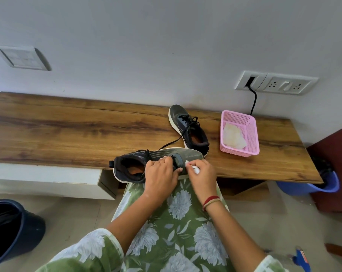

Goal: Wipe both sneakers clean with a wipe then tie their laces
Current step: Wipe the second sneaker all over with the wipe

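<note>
left hand (pixel 161 174) fingers curled gripping near sneaker (pixel 132 163), right hand (pixel 202 174) fingers pinching white wipe (pixel 194 169)

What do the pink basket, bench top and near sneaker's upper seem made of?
The pink basket looks like moulded plastic, matte, given its fine perforated grid walls. The bench top is wood or wood-look laminate, with dark grain streaks; I cannot tell which. The near sneaker has a matte grey knit or mesh fabric upper, judging by its dull, textured surface.
</note>
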The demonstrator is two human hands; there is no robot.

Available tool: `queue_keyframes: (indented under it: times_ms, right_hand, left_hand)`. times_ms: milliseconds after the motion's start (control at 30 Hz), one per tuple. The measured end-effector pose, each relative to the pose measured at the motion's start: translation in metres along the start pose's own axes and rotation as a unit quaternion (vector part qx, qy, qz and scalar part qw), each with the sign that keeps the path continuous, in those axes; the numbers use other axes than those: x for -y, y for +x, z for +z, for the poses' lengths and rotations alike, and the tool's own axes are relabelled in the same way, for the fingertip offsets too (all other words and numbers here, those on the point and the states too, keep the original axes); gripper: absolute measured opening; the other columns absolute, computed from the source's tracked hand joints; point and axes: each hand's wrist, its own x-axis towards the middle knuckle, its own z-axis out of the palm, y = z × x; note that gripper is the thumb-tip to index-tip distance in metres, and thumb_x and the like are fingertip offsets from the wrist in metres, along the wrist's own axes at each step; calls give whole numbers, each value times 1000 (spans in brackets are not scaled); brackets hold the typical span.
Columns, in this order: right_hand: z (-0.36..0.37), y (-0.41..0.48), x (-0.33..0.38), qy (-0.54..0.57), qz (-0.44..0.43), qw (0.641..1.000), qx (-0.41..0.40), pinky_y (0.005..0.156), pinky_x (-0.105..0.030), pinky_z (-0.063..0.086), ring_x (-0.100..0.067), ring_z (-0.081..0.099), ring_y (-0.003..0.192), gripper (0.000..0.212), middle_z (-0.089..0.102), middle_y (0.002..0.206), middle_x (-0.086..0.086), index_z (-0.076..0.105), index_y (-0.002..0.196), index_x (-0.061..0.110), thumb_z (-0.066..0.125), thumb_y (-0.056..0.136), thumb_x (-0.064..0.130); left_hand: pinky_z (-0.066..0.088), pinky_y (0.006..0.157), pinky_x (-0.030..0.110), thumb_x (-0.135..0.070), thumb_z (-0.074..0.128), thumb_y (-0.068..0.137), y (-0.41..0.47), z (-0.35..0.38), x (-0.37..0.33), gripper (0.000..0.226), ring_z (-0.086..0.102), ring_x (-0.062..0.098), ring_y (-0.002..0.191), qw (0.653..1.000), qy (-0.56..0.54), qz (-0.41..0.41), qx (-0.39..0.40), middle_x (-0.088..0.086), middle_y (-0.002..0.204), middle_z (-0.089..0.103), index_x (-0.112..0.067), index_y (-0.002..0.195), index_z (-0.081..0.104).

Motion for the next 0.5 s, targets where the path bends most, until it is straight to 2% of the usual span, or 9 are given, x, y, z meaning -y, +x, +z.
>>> queue_keyframes:
  times_ms: [67, 100, 167, 267, 333, 433, 500]
  right_hand:
    - [3, -2, 1, 9, -7, 1000, -4, 61, -12, 34, -5, 49, 68, 12, 60, 78, 2, 69, 79, 15, 65, 85, 23]
    - [0, -1, -1, -8, -17, 1000, 0, 60, -15, 35, -6, 50, 68, 14, 59, 78, 3, 68, 78, 16, 64, 86, 26]
    - [-11, 2, -7, -94, -35, 995, 0, 54, -21, 32, -11, 49, 67, 18, 54, 76, 6, 66, 77, 18, 62, 87, 32]
    - [-24, 7, -12, -149, 0, 988, -36, 50, -16, 23, -13, 45, 67, 18, 48, 75, 7, 64, 75, 16, 61, 86, 30]
    - [-17, 6, -7, -127, 2, 991, -35, 52, -19, 25, -12, 45, 68, 18, 49, 77, 6, 67, 80, 14, 59, 88, 28]
    - [7, -5, 6, -36, 1, 999, 10, 67, -19, 36, -13, 52, 79, 15, 59, 90, -2, 70, 95, 9, 59, 89, 18]
    - [12, -9, 7, 27, 14, 999, 9, 74, -17, 41, -17, 58, 86, 18, 62, 95, -5, 70, 101, 7, 61, 87, 10]
  left_hand:
    - [31, 77, 32, -51, 34, 97, 0, 0, 1, 38, 61, 18, 88, 1000, 12, -3, 3, -3, 95, 64, -16, 100, 50]
    - [31, 76, 32, -52, 34, 97, 0, -1, 1, 39, 61, 18, 88, 1000, 15, 0, 2, -3, 95, 64, -16, 100, 50]
    - [31, 76, 33, -52, 35, 97, -1, -1, 0, 40, 61, 19, 88, 1000, 15, 4, 1, -2, 95, 65, -15, 100, 51]
    - [31, 78, 32, -53, 34, 97, 0, -1, -2, 41, 61, 17, 89, 1000, 17, -1, 7, -3, 97, 64, -16, 103, 50]
    - [31, 79, 32, -53, 32, 97, 2, -1, -4, 41, 60, 16, 90, 1000, 18, -7, 12, -4, 97, 64, -16, 104, 49]
    - [31, 79, 32, -52, 32, 97, 3, -1, -3, 39, 61, 17, 91, 1000, 19, -17, 18, -4, 98, 64, -17, 102, 49]
    - [31, 79, 32, -52, 32, 97, 5, -1, -2, 38, 61, 17, 91, 999, 21, -24, 20, -4, 97, 65, -18, 101, 48]
